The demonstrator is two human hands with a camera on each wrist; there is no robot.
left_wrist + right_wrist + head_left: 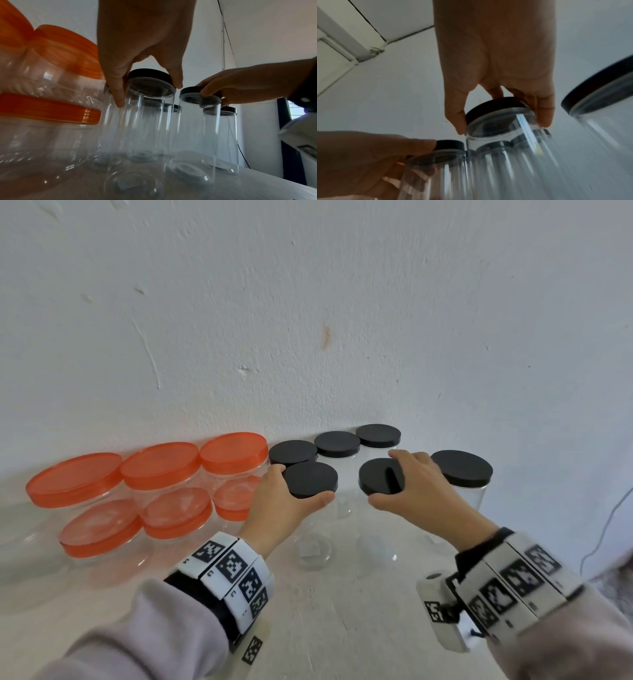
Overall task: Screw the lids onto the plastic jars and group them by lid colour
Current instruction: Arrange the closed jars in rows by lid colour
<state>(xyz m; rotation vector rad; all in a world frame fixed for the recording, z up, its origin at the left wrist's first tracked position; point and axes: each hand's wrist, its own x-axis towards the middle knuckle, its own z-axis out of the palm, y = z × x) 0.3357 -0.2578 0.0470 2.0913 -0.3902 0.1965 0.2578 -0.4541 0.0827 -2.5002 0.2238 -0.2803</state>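
The left hand (277, 508) grips the black lid (310, 479) of a tall clear jar (137, 128) from above, thumb on the near edge and fingers (116, 86) curled down over the far side, reaching onto the jar's wall. The right hand (416, 486) does the same on a second black lid (380, 475) — thumb at the front rim, fingers wrapped over the top and right side. Its jar (505, 142) stands just right of the left-hand one, a narrow gap between them. Both lids sit on their jars; how tightly they are screwed cannot be told.

Behind these two, along the wall (308, 302), stand three more black-lidded jars (337, 444) in a row, close together. A sixth black-lidded jar (462, 470), wider than the others, stands just right of the right hand.

To the left is the orange group — three clear jars with orange lids (161, 465) in the upper layer, stacked on further orange-lidded jars (101, 529) beneath them. The nearest of these stands just beside the left hand in the left wrist view.

All the jars rest on a pale surface (342, 594). Both wrists wear bands printed with black-and-white square markers (233, 566), over light grey sleeves (154, 635). A thin dark cable (603, 529) hangs at the far right.
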